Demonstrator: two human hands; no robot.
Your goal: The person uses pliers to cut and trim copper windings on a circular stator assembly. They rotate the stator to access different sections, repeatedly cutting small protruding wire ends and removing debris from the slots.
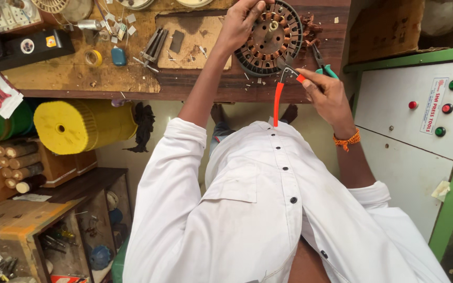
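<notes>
My left hand (239, 23) sits on top of the round black slotted metal stator with copper windings (268, 39), fingers clenched over its upper rim; fingertips hidden behind the rim, so I can't see exactly how deep they hook in. The stator lies flat on the worn brown wooden surface (79, 73), near its front edge, toward the right corner.

My right hand (327, 94) is just off the front edge, fingers closed around the grip of a slim metal plier-type tool with red-orange sleeved handles (285, 78). One long red-orange handle hangs straight down over my white shirt (258, 209). The tool's tip meets the stator's lower rim; the contact itself is too small to make out. A second pair of pliers with green handles (323, 67) lies partly behind my right hand, mostly covered.

Loose copper wire scraps (308, 29) are piled at the stator's right side.

Further left on the surface: a bundle of grey metal tools (153, 47), a yellow tape roll (93, 57), a small teal object (118, 56), hard to identify.

Below the surface, a big yellow spool (82, 126). Bottom left, an open wooden box (53, 236) holds mixed hand tools, details unclear. A wooden rack (22, 165) holds rolled cylinders. Right edge: grey-and-green control cabinet with round buttons (420, 115), cut off.
</notes>
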